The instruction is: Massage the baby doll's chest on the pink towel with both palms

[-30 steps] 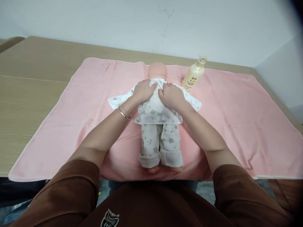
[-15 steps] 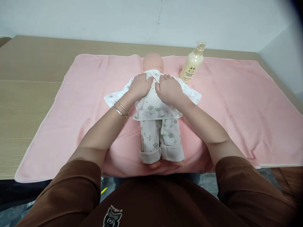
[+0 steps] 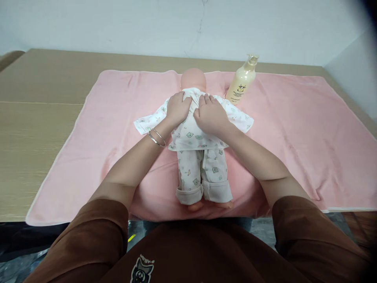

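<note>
Pale wall [image 3: 132, 31] backs a wooden worktop [image 3: 44, 118], over which a pink blanket [image 3: 103, 129] is spread, its near edge hanging past the front. The doll [image 3: 196, 125] lies on it, apparently face down, head toward the wall. Compared with 0.5 s ago, the fingers of the right hand [image 3: 210, 116] look straighter and flatter on the upper back of the shirt [image 3: 188, 137]; the left hand [image 3: 178, 111] has hardly changed. I read this as the same handling continuing, with both hands busy at the shoulders. Each grip is palm down, thumbs apart; whether fingertips pinch any cloth, I cannot tell. Creases run between them. 2 bangles [image 3: 156, 141] circle the left wrist. 1 pump bottle [image 3: 241, 82] stands on the blanket, right of the doll's head. Thin cracks mark the wall behind.
</note>
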A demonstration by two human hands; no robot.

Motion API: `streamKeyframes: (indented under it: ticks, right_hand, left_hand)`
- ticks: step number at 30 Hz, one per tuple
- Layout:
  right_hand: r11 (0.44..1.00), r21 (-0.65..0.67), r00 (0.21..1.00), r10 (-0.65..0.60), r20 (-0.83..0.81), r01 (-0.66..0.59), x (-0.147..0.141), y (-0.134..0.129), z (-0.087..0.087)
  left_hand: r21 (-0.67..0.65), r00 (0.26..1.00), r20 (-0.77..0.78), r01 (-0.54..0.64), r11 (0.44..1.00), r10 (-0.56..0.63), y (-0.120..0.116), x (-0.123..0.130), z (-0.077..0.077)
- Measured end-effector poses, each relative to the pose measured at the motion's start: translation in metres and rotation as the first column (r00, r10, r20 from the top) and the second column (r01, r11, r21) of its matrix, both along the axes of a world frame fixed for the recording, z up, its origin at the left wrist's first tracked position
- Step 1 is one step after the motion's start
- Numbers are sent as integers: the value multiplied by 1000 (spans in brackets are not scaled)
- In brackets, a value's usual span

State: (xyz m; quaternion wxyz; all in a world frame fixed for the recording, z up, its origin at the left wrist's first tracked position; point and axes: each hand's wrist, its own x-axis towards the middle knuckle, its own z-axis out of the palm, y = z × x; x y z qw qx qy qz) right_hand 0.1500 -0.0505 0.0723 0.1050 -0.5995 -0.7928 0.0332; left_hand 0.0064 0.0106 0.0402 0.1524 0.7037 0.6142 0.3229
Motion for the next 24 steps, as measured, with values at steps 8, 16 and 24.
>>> streamKeyframes:
  ticks: [8,16,24]
  right_hand:
    - [998,-33,963,-58,-262,51,21,49,-19]
    - [987,-109,944,80,-320,-121,41,53,-12]
    - [991,-86,995,98,-18,-100,14,7,6]
  left_hand:
    - [136,999,5,-40,990,40,-15,7,-7]
    - [120,989,-144,4,993,14,-36,16,-2]
    - [-3,993,-102,67,998,-67,-17,1,8]
